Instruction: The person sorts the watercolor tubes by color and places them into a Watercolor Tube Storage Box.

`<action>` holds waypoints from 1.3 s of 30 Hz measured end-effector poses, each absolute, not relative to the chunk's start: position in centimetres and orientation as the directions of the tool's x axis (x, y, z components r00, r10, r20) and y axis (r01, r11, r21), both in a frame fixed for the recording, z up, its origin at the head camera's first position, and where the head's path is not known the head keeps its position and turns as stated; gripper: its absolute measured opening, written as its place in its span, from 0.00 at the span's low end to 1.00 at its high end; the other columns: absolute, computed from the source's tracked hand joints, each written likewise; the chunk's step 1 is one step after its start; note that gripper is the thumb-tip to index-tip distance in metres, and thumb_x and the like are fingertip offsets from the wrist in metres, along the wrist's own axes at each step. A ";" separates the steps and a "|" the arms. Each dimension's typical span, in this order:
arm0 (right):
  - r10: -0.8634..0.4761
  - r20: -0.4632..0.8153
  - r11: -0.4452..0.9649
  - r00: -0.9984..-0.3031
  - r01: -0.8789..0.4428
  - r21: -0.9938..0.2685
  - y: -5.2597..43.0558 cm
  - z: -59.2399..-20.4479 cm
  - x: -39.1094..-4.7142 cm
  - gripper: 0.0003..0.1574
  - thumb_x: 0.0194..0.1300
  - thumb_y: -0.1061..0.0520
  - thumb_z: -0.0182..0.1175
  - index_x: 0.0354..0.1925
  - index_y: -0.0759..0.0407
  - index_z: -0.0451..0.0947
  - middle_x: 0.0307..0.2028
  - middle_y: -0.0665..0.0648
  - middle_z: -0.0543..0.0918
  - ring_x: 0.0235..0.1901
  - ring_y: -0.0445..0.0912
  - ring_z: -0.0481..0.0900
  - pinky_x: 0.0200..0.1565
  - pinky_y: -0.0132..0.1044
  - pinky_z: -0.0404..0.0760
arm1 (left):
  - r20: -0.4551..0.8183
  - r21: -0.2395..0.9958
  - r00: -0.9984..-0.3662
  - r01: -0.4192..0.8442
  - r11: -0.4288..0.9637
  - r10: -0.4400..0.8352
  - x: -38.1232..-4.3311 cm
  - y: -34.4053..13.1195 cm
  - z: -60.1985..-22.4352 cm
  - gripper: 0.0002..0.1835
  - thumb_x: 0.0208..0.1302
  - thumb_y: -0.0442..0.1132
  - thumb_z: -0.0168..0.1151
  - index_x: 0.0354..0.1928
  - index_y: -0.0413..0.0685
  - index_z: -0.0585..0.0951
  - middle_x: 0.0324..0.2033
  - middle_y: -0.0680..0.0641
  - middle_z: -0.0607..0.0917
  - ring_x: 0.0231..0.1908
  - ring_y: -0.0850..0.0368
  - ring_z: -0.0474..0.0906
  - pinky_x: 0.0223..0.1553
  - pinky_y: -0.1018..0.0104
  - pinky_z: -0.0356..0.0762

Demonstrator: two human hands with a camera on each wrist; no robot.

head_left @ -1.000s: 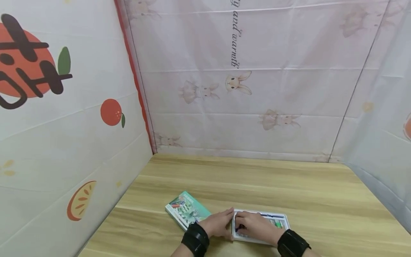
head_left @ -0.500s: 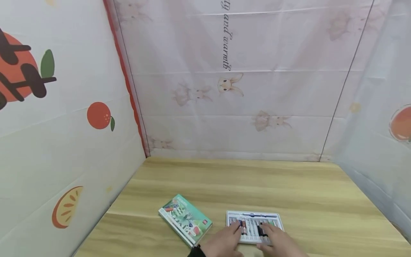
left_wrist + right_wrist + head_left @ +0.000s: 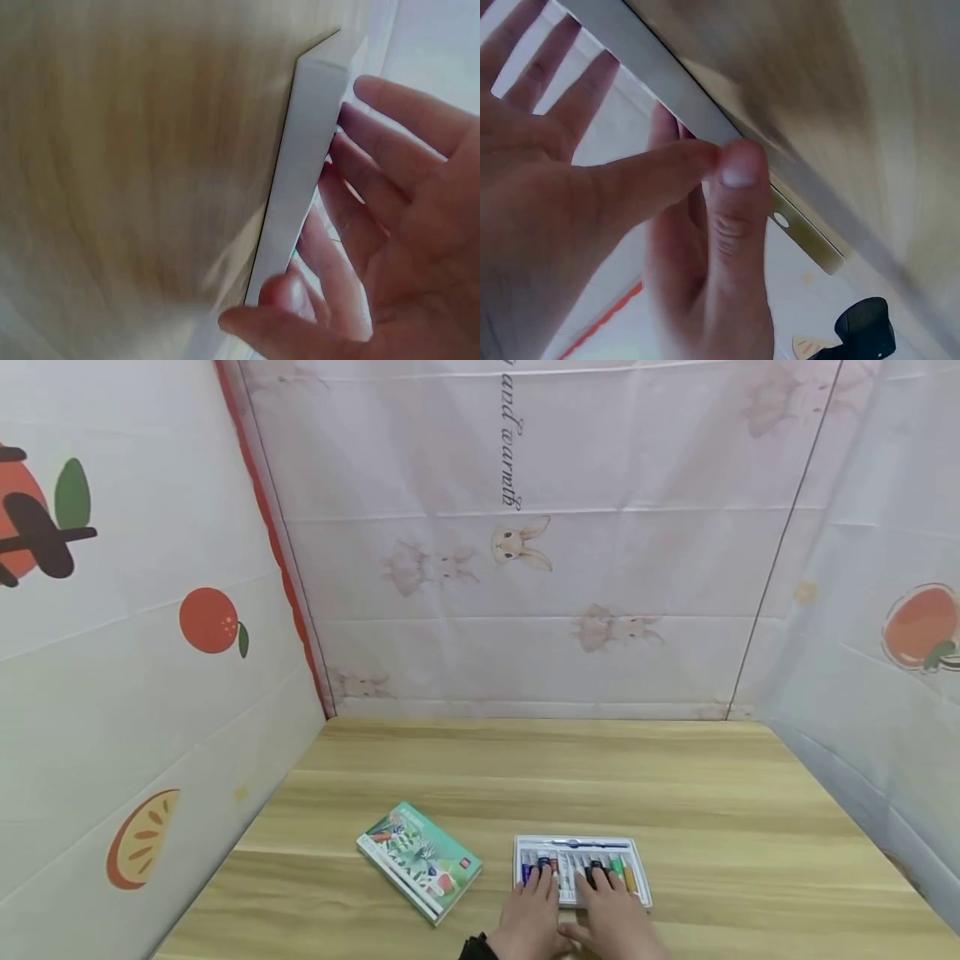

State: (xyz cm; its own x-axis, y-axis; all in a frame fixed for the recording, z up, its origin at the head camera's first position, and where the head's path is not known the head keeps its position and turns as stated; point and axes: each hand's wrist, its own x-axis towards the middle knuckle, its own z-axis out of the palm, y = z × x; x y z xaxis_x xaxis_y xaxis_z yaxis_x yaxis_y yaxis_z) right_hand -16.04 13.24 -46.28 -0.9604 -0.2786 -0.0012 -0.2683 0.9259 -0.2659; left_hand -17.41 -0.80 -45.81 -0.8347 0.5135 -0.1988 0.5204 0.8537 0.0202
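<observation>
A white tray (image 3: 525,843) holding a row of paint tubes lies on the table, with a paintbrush (image 3: 588,844) in the slot along its far side. Over the left part of the row, my left hand (image 3: 531,914) rests with its fingers straight, beside a purple tube. My right hand (image 3: 617,920) lies the same way over the right part, its fingertips on dark-capped tubes. A green tube (image 3: 617,865) and a yellow tube (image 3: 630,880) show just past them. The thumbs meet at the tray's near side, as the right wrist view shows. The fingers hide parts of several tubes.
Left of the tray, a green box (image 3: 420,860) printed with fruit and leaves lies at a slant. The wooden table (image 3: 525,768) ends at fabric walls: a fruit-patterned one on the left (image 3: 247,727) and a rabbit-printed one at the back.
My right hand has left the tray's left end, where its fingers were curled, and moved right. My left hand has come off the tray's left edge onto the tubes. The head view has turned right.
</observation>
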 end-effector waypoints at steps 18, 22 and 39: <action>-0.259 0.086 0.957 -0.962 -0.268 -0.112 11.8 -46.4 -17.6 0.45 0.34 0.27 0.50 0.46 0.52 0.72 0.40 0.62 0.71 0.32 0.61 0.70 0.25 0.52 0.71 | -0.137 0.219 -0.819 0.524 0.823 0.558 -18.1 -2.5 -46.7 0.37 0.48 0.59 0.51 0.57 0.43 0.61 0.56 0.47 0.59 0.56 0.55 0.50 0.52 0.62 0.54; -0.293 0.063 0.946 -0.954 -0.299 -0.124 11.7 -46.3 -17.6 0.47 0.33 0.28 0.53 0.50 0.52 0.68 0.40 0.62 0.70 0.26 0.54 0.70 0.23 0.44 0.71 | -0.178 0.230 -0.836 0.477 0.848 0.519 -18.1 -2.6 -46.8 0.37 0.46 0.57 0.54 0.56 0.46 0.62 0.56 0.48 0.60 0.56 0.56 0.51 0.52 0.62 0.55; -0.342 0.094 0.940 -0.935 -0.341 0.018 10.7 -46.2 -18.6 0.46 0.29 0.31 0.59 0.49 0.50 0.70 0.26 0.59 0.67 0.17 0.43 0.60 0.17 0.36 0.66 | -0.142 0.204 -0.836 0.499 0.842 0.530 -18.3 -2.5 -46.5 0.36 0.47 0.56 0.54 0.57 0.46 0.60 0.56 0.48 0.59 0.56 0.57 0.50 0.51 0.62 0.56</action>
State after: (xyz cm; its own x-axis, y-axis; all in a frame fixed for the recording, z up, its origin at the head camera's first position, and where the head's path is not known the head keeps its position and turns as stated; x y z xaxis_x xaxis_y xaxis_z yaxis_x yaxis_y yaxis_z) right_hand -18.61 10.67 -46.19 -0.9351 -0.3417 0.0940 -0.3415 0.9397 0.0184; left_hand -18.33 -2.46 -46.49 -0.8362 0.5299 -0.1416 0.4991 0.8422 0.2038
